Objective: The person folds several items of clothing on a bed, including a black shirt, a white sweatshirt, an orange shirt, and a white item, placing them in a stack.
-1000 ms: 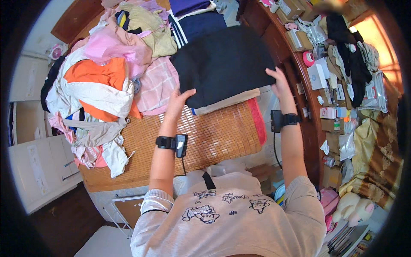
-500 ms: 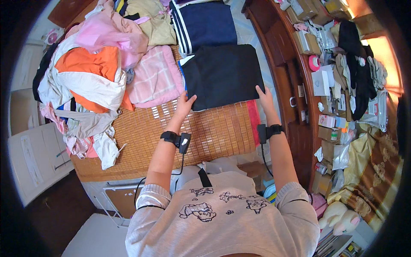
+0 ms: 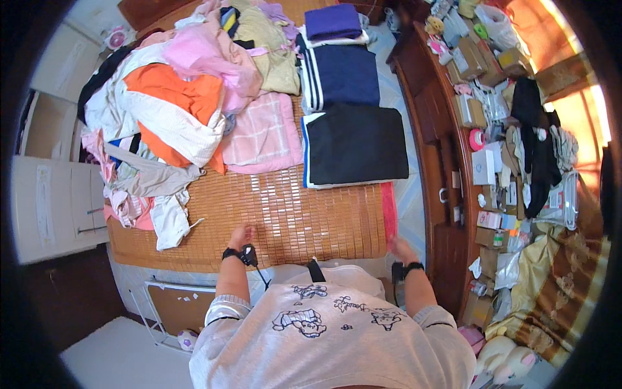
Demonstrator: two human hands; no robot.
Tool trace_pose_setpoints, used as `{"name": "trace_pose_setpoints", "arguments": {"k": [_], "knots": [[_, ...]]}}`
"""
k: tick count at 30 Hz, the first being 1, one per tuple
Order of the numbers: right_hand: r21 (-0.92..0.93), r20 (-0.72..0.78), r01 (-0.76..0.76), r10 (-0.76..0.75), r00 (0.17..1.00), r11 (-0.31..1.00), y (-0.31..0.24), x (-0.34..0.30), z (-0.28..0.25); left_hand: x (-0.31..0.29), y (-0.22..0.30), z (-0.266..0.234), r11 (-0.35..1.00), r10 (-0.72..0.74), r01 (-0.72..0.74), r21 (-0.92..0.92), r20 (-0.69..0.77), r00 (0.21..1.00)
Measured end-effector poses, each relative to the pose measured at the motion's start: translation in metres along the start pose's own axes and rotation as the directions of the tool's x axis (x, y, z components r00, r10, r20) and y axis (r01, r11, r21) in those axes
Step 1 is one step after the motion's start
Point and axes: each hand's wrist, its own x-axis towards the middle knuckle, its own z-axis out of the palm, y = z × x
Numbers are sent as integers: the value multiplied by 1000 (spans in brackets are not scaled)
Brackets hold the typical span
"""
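A folded black garment [image 3: 357, 144] with a white and blue edge lies flat on the woven bamboo mat [image 3: 278, 214]. Beyond it are a folded navy garment [image 3: 346, 74] with white stripes and a folded purple one [image 3: 333, 23]. My left hand [image 3: 241, 235] hovers near the mat's front edge, loosely open and holding nothing. Over by the red edge strip at the right, my right hand [image 3: 403, 250] is likewise empty, its fingers somewhat blurred but apart. Neither hand touches any garment.
A loose heap of clothes [image 3: 168, 97], pink, orange, white and beige, covers the far left. Beside it lies a pink checked padded cloth [image 3: 265, 133]. A brown wooden cabinet [image 3: 447, 194] topped with boxes and bags runs along the right. White drawers [image 3: 58, 201] stand at the left.
Both hands have let go of the black folded garment and drawn back toward my body. The garment stays on the mat behind the others. The view has shifted, showing more of the purple garment.
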Motion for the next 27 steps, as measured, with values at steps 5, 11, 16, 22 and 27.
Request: {"name": "trace_pose_setpoints", "arguments": {"k": [5, 11, 16, 22, 27], "knots": [[-62, 25, -193, 194, 981, 979, 45, -53, -11, -23, -23, -42, 997, 11, -13, -77, -24, 1000], [-262, 47, 2, 11, 999, 965, 35, -60, -8, -33, -18, -43, 972, 59, -71, -223, -61, 996], [-166, -26, 53, -58, 998, 985, -17, -93, 40, -23, -17, -56, 954, 77, -70, -292, 13, 997], [-171, -63, 114, -126, 990, 979, -4, -101, 50, -24, -1, -69, 958, 103, -71, -279, 103, 989], [-201, -27, 62, -69, 997, 978, 20, -117, 86, -3, -3, -129, 930, 71, 15, -367, 221, 973]]}}
